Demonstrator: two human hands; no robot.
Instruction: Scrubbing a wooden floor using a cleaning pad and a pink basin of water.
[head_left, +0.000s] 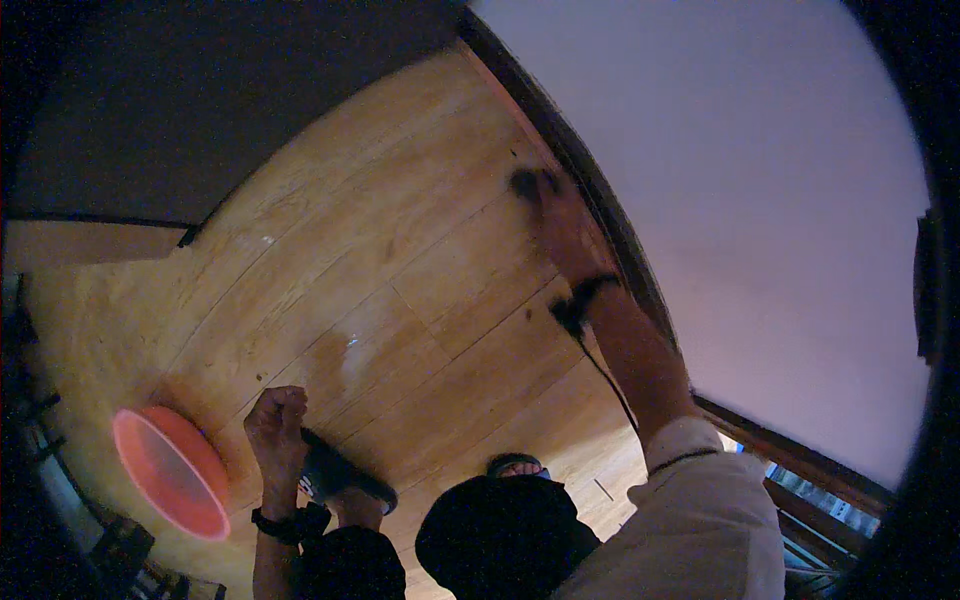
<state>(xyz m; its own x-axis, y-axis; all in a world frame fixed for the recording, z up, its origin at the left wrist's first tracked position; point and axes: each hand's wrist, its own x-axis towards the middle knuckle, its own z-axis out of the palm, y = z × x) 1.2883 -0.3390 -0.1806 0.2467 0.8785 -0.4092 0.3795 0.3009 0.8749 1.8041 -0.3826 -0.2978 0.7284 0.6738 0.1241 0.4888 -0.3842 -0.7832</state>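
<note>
My right hand (559, 221) reaches far forward to the foot of the wall. It is blurred, with its fingers on a small dark object (524, 184), perhaps a cloth, low by the skirting. A dark strap (596, 289) with a small unit and a cable is around my right wrist. My left hand (276, 420) is curled into a fist above the floor, in front of my knee, and nothing shows in it. A black band (289, 523) circles that wrist. To its left, a pink plastic basin (214, 469) stands on the floor.
The wood-look floor (420, 322) has wet shiny patches and a few dark specks. A pale wall (750, 225) with a dark skirting (600, 187) bounds the right. A large dark panel (187, 97) fills the upper left. Dark furniture parts (124, 544) stand at lower left.
</note>
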